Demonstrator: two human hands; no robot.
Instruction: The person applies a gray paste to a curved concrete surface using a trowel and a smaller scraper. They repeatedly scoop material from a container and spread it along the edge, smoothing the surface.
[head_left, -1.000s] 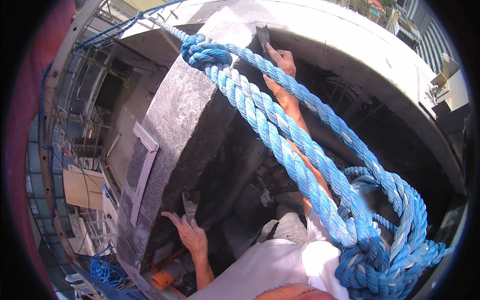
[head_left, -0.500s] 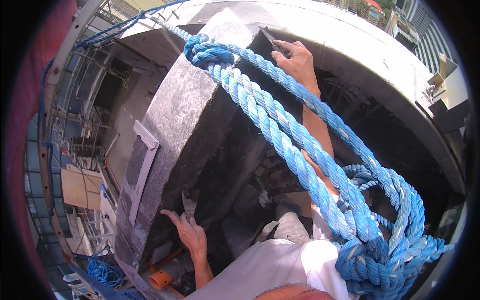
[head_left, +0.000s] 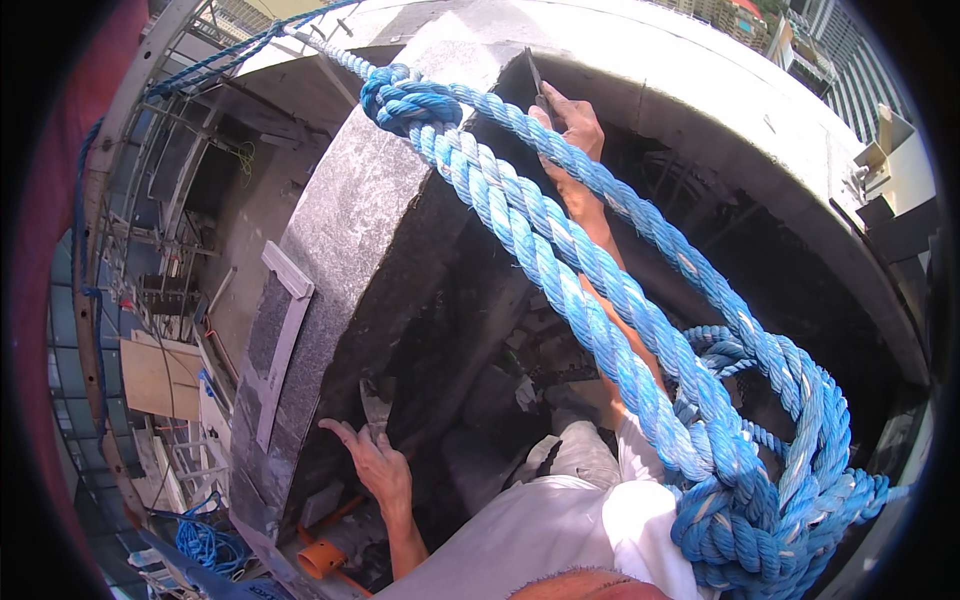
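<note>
A thin flat blade (head_left: pixel 533 68), like a scraper or putty knife, juts up from my right hand (head_left: pixel 572 125). My fingers are closed round its handle, and its edge meets the corner where the concrete beam (head_left: pixel 365 190) joins the pale ledge. Lower down, my left hand (head_left: pixel 382 475) grips a second scraper (head_left: pixel 376 402) in the shade beside the beam's inner face. One finger of that hand stretches out toward the beam's lower edge. Thick blue rope (head_left: pixel 560 245) crosses in front of my right forearm and hides part of it.
A rope knot (head_left: pixel 408 98) lies over the beam top, and a larger knotted bundle (head_left: pixel 760 500) hangs at lower right. An angled grey strip (head_left: pixel 285 350) rests on the beam's side. Scaffolding (head_left: pixel 180 230) stands left. An orange pipe (head_left: pixel 320 558) sits below my left hand.
My right hand has shifted slightly left and down, and its blade has turned more upright at the corner. My left hand has barely moved.
</note>
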